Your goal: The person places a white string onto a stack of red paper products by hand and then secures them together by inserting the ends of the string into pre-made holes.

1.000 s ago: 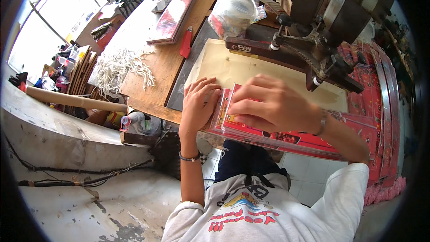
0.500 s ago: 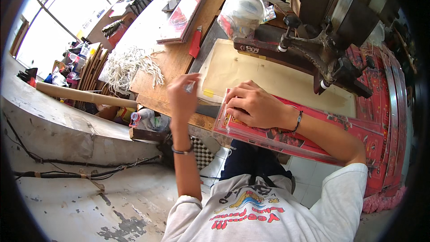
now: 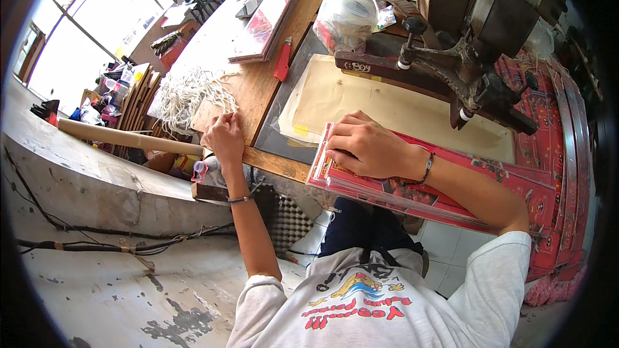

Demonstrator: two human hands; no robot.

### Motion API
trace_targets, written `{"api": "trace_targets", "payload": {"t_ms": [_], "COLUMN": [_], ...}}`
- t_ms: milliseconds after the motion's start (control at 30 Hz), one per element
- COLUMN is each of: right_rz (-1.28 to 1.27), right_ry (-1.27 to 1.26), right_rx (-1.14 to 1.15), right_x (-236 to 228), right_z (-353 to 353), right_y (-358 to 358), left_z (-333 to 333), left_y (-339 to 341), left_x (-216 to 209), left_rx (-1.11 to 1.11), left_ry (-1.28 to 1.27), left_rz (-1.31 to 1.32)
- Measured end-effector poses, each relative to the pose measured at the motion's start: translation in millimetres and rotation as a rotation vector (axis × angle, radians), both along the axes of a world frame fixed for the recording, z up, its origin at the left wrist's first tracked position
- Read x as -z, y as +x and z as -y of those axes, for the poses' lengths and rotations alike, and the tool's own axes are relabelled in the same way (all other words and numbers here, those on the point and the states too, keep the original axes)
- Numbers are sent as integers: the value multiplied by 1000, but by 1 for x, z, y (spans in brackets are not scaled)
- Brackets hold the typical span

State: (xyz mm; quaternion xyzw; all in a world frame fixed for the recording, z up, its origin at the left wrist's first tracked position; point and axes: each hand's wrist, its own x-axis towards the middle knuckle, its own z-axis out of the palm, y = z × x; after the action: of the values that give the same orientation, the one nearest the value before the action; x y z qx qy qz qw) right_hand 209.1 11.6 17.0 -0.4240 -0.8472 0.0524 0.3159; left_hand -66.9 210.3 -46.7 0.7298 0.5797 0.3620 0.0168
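Observation:
My left hand [image 3: 225,143] is at the wooden table's left edge, its fingertips pinched together against the near end of a heap of white strings [image 3: 187,100]. Whether a string lies between those fingertips is hidden. With its fingers curled, my right hand [image 3: 373,147] presses on the left end of a stack of red printed sheets [image 3: 412,187] in clear plastic. The stack lies along the table's front edge, just before my body. Beyond it, a cream-coloured sheet [image 3: 387,104] with yellow tape bits lies flat under a dark metal press [image 3: 451,77].
A red cutter [image 3: 282,60] lies on the wooden tabletop [image 3: 258,90], near another stack of red printed panels [image 3: 271,19]. A clear bag [image 3: 346,16] stands behind the cream sheet. More red sheets [image 3: 548,135] are piled at right. A cardboard tube [image 3: 129,138] sticks out at left.
My left hand has moved left, from beside the cream sheet to the white strings, and its fingertips now touch them. My right hand stays on the red stack.

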Motion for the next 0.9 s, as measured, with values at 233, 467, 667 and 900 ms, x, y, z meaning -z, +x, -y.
{"api": "trace_targets", "payload": {"t_ms": [233,467,667,900], "right_rz": [-194,-315,-867,-1012], "right_ry": [-16,153,-685,-283], "right_rx": [61,-100,13,81], "right_x": [-4,-27,-59,-140], "right_z": [1,9,17,43], "right_y": [-2,6,0,48], "left_z": [46,163,145,134], "left_y": [19,82,85,93], "left_x": [-33,-111,-98,-61], "left_rx": [186,719,752,840], "left_ry": [172,-45,0,-364], "left_rz": [72,418,583,263]}}
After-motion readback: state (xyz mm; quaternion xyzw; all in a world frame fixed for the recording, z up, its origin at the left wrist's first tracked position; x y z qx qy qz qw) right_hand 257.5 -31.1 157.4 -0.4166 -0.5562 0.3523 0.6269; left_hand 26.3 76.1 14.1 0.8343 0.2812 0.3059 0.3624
